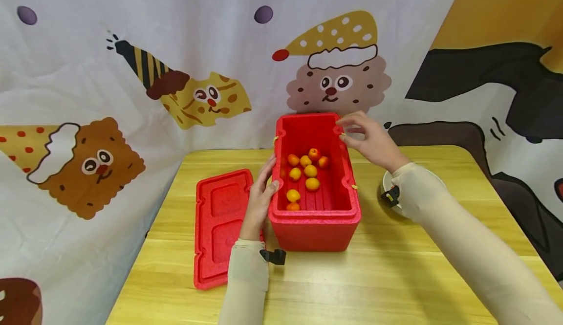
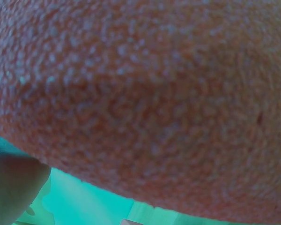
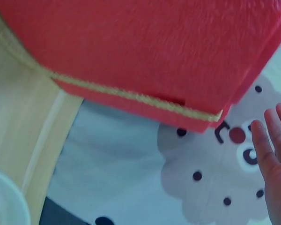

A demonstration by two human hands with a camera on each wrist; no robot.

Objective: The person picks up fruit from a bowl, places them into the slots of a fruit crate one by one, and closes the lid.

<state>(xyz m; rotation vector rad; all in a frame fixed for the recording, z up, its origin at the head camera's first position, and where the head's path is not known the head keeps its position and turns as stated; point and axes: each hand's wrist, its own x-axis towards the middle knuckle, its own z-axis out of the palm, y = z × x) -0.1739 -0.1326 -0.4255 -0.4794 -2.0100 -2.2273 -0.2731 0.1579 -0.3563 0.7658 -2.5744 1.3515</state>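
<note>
A red foam box [image 1: 313, 237] stands uncovered on the table, with several small yellow and orange fruits [image 1: 310, 170] lying on its floor. My left hand [image 1: 259, 198] rests against the box's left side, fingers along the outer wall and thumb at the rim. In the left wrist view the foam wall [image 2: 145, 103] fills most of the picture. By the far right corner of the rim is my right hand [image 1: 371, 139], its fingers extended and holding nothing. The right wrist view shows this hand [image 3: 278, 164] beside the box, whose outer side carries a yellow cord [image 3: 136, 97].
The red foam lid [image 1: 204, 237] lies flat on the wooden table [image 1: 334, 291], left of the box. A white bowl [image 1: 433, 176] sits to the right, partly hidden under my right forearm; something orange shows inside it. Behind the table hangs a cartoon-printed cloth [image 1: 228, 32].
</note>
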